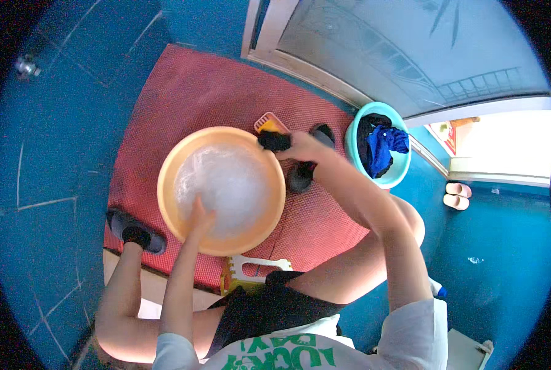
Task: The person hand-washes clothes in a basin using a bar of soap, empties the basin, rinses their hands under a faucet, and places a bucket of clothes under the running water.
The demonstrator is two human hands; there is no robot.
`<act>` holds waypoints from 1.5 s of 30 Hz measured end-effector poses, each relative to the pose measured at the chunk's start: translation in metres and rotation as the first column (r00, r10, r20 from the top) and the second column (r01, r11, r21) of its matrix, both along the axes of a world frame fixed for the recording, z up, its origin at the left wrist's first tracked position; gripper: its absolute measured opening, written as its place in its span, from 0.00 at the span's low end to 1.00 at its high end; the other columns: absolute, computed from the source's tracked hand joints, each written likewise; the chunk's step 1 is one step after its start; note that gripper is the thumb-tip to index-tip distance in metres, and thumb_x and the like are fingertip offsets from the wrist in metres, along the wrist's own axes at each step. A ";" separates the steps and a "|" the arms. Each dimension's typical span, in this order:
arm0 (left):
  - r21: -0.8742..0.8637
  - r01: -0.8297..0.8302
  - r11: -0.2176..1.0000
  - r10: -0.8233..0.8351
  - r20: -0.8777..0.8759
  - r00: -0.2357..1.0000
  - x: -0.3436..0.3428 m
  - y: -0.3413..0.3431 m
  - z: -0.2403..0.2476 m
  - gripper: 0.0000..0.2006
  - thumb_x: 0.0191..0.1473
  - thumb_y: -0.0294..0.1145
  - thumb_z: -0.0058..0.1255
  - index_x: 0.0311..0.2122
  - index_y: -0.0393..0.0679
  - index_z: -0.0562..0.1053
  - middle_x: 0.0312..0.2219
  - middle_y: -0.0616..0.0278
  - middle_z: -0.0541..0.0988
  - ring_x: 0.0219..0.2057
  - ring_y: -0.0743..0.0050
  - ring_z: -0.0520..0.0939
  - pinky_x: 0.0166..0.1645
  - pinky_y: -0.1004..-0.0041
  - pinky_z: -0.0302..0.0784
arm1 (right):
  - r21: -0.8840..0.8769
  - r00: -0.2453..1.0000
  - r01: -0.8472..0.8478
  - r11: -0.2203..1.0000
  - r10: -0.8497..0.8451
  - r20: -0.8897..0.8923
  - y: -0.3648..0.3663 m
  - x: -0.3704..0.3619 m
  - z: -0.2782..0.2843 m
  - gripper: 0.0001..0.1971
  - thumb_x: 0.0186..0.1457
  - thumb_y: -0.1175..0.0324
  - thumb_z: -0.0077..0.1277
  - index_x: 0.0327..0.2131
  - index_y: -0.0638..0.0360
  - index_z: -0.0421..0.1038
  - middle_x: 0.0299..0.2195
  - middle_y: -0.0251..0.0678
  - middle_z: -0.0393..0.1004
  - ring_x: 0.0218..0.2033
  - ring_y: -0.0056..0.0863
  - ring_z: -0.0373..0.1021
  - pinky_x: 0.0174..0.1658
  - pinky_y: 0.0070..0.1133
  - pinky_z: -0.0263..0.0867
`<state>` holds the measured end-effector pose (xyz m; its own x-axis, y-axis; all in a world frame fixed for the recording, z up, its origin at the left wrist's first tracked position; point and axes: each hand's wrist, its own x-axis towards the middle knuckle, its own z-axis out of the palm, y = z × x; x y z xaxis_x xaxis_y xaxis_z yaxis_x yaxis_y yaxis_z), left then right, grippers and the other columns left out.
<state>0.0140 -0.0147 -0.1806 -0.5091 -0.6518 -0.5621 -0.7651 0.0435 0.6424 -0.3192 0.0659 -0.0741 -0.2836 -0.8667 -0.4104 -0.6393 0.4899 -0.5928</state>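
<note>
A pale orange basin [167,163] stands on the floor before me, holding cloudy, foamy water [232,191]. My left hand [200,217] reaches over its near-left part to the water, with thumb and finger apart and nothing visible in it; the lower fingers are partly hidden. At the basin's right rim, my right hand [301,148] grips a bunched black cloth [274,142], whose kind I cannot make out. Just beyond the cloth sits a pink soap dish [265,117] with a yellow-orange bar of soap [272,126], partly covered by the cloth.
A red textured mat [183,80] lies under the basin. To the right, a turquoise tub [352,145] holds black and blue clothes [380,148] beside a framed door [411,55]. Pink slippers [457,195] lie farther right. A yellow-and-white stool [251,266] stands close by me.
</note>
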 end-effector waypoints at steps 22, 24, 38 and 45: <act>-0.024 -0.418 0.908 0.373 -0.407 0.834 -0.005 -0.032 0.030 0.04 0.39 0.25 0.45 0.22 0.39 0.64 0.18 0.68 0.66 0.23 0.83 0.67 0.27 0.81 0.62 | 0.305 0.836 0.245 0.920 -0.042 -0.547 0.070 -0.109 0.036 0.17 0.40 0.59 0.46 0.33 0.59 0.66 0.32 0.44 0.67 0.39 0.38 0.62 0.41 0.27 0.59; 0.183 -0.427 0.886 0.455 -0.528 0.717 -0.012 -0.034 0.061 0.05 0.40 0.22 0.45 0.23 0.41 0.61 0.20 0.69 0.66 0.23 0.84 0.66 0.27 0.82 0.62 | 0.173 0.888 -0.030 0.984 0.106 -0.447 0.037 -0.055 0.021 0.17 0.42 0.59 0.44 0.35 0.59 0.66 0.35 0.42 0.67 0.36 0.38 0.64 0.39 0.26 0.61; -0.617 -0.117 0.778 -0.133 -0.344 0.929 0.001 -0.028 0.149 0.08 0.38 0.19 0.42 0.29 0.40 0.64 0.26 0.60 0.65 0.28 0.69 0.70 0.34 0.74 0.66 | 0.105 0.914 -0.382 0.918 0.392 -0.106 0.026 0.190 -0.133 0.17 0.42 0.65 0.39 0.39 0.59 0.60 0.39 0.43 0.62 0.39 0.36 0.61 0.41 0.32 0.57; -0.275 -0.040 0.961 -0.027 -0.236 0.971 0.047 -0.032 0.115 0.08 0.37 0.19 0.42 0.27 0.43 0.66 0.29 0.57 0.66 0.34 0.63 0.69 0.38 0.72 0.64 | -0.286 0.896 -0.298 0.911 0.163 -0.413 0.036 0.229 -0.160 0.14 0.37 0.69 0.39 0.33 0.56 0.65 0.41 0.39 0.58 0.46 0.34 0.52 0.47 0.34 0.48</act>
